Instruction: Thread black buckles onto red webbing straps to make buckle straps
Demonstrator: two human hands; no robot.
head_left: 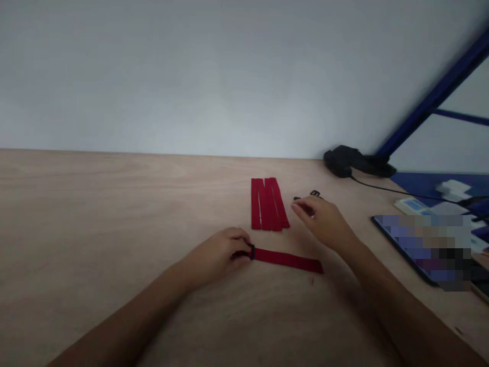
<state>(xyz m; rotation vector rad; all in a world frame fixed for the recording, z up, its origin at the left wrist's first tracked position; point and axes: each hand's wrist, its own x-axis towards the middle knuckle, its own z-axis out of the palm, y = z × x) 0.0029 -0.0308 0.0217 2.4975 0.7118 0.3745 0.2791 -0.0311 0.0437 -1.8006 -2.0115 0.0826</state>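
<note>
My left hand (225,252) is closed around the left end of a red strap (288,259), where a black buckle (252,252) sits on it. The strap lies flat on the table, stretching right from my fingers. To the right, my right hand (321,219) hovers low with its fingers curled and thumb and fingertips pinched together. Just past those fingertips shows a small black piece (297,198); whether it is gripped, I cannot tell. Behind the knuckles a black buckle-like piece (315,193) is partly hidden. Several more red straps (267,204) lie side by side beyond my hands.
A black scanner-like device (355,160) with a cable rests by the wall at the back right. At the right stands a dark-edged tablet-like object (405,250), partly blurred out, with papers (412,206) behind it. A blue frame (435,92) edges the wall.
</note>
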